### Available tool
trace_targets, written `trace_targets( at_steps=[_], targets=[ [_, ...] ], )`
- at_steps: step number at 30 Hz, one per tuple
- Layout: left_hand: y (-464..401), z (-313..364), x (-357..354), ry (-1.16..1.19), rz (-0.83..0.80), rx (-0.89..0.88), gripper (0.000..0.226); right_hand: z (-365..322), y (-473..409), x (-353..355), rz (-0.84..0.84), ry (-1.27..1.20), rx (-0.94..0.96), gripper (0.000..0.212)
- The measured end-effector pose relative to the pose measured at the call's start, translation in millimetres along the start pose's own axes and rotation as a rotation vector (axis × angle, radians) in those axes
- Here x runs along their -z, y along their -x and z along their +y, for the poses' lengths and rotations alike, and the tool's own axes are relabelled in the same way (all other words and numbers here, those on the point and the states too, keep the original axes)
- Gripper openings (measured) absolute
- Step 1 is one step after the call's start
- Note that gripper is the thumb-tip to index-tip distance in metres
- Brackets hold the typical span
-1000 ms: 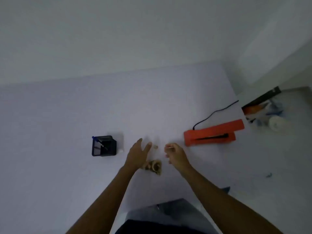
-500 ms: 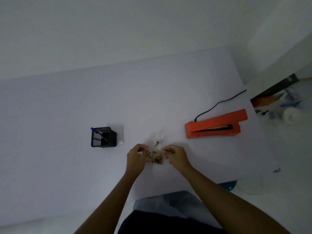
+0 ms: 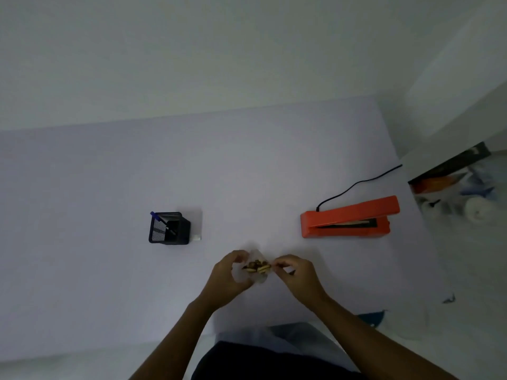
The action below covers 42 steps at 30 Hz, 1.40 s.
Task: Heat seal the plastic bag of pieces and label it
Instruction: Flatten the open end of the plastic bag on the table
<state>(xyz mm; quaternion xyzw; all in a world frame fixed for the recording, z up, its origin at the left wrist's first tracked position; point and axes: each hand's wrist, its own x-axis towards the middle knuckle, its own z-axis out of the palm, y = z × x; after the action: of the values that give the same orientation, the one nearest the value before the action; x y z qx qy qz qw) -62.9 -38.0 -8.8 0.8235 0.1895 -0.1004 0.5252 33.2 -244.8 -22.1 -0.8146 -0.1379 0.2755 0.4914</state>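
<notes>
While the clear plastic bag [image 3: 256, 271] of small tan and brown pieces [image 3: 256, 266] sits between the two hands near the front edge of the white bench [image 3: 247, 165], the step in hand looks like gathering the bag and getting its mouth ready for sealing. The left hand [image 3: 229, 277] curls around the bag's left side, its fingers [image 3: 237, 256] closed on the film; the right hand [image 3: 297, 272] pinches the film at the bag's right side with thumb and fingers. The plastic is nearly see-through in this dim light, so exactly where its open edge lies cannot be told.

To do this well, I would shake the pieces down to the bottom so none lie in the strip to be sealed, press out spare air, and pull the mouth flat and taut between both hands, free of wrinkles. The orange heat sealer [image 3: 348, 219] stands to the right, well apart from the bag, its black cord [image 3: 356, 183] running off toward the bench's back corner. The bag should go across its bar squarely. For labelling, a black mesh pen holder [image 3: 168, 229] with a blue pen [image 3: 157, 217] stands to the left, a pale sheet [image 3: 197, 224] just beside it.
</notes>
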Motion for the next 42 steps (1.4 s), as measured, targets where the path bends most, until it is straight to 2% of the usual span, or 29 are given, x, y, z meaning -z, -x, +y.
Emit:
trace_targets(
  at_steps=[3,6,8,10,14,19,26,35,42],
  targets=[
    [-1.3,8.5,-2.9,-0.050,-0.056,-0.033,0.062,10.2,4.7,-1.4,-0.027,0.020,0.028,0.015],
    [-2.9,7.6,-6.2,-0.055,-0.053,-0.064,0.058,20.8,5.8,-3.4,-0.122,0.036,-0.013,0.042],
    [-5.2,2.8,-8.0,-0.047,-0.049,-0.038,0.058,25.6,3.9,-7.8,-0.177,0.056,-0.028,0.053],
    [-7.9,-1.1,-9.1,-0.025,-0.037,-0.009,0.051,24.0,-0.7,-12.6,-0.167,0.038,-0.060,0.048],
    [-12.9,-4.2,-7.2,0.003,0.002,-0.046,0.021,16.4,-12.7,-15.3,-0.094,-0.017,-0.065,0.022],
    [-20.0,-9.3,-2.0,0.048,0.015,0.007,0.013,13.2,-24.1,-10.6,-0.131,-0.016,-0.061,0.014],
    [-32.2,-12.5,11.4,0.115,-0.069,0.030,0.009,-0.9,-32.1,8.8,-0.306,-0.121,-0.216,0.019],
    [-42.7,-19.7,18.5,0.287,-0.012,0.151,0.004,-1.4,-35.9,8.9,-0.263,-0.274,-0.345,0.016],
    [-46.3,-29.5,12.4,0.200,-0.028,0.149,0.010,6.1,-33.9,2.8,-0.215,-0.318,-0.411,0.019]
  ],
)
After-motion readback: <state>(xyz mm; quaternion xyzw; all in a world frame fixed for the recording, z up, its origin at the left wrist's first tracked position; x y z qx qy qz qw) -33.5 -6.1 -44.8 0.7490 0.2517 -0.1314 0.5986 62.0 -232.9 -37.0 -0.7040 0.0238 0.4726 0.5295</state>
